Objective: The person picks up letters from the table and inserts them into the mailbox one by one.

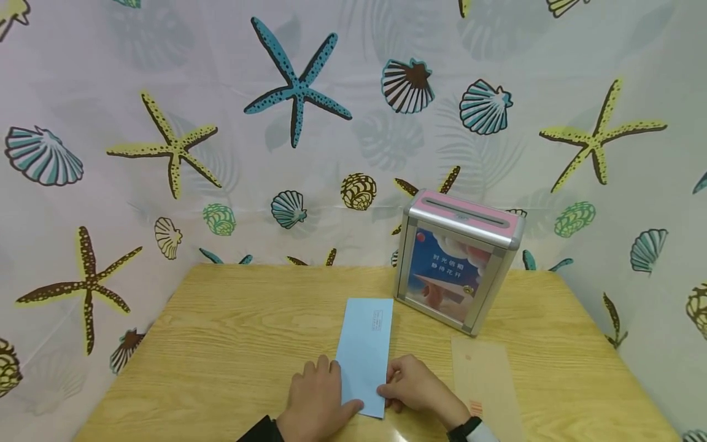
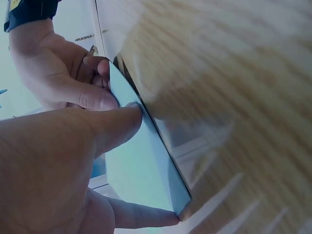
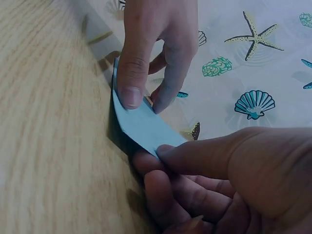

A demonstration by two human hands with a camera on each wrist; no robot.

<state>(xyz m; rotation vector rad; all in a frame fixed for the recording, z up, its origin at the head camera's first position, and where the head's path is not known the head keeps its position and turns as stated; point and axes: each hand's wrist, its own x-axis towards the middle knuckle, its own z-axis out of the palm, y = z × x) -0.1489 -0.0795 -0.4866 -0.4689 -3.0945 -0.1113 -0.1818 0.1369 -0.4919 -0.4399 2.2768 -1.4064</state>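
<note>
A long light blue envelope (image 1: 366, 350) lies on the table before me, with a small printed block near its far right corner. My left hand (image 1: 316, 396) rests at its left edge. The left thumb (image 2: 124, 122) presses on top near the close end, while the outstretched fingers lie along the side. On the opposite edge, my right hand (image 1: 414, 387) pinches the envelope between thumb and bent index finger. This near right corner is raised slightly off the wood, as the right wrist view shows. The right hand's other fingers curl beneath.
A silver-framed letter box (image 1: 458, 264) with a pink slotted top stands at the back right. In front of it lies a beige envelope (image 1: 483, 380) with red marks. A patterned cloth (image 1: 232, 123) hangs behind the wooden table (image 1: 221, 331).
</note>
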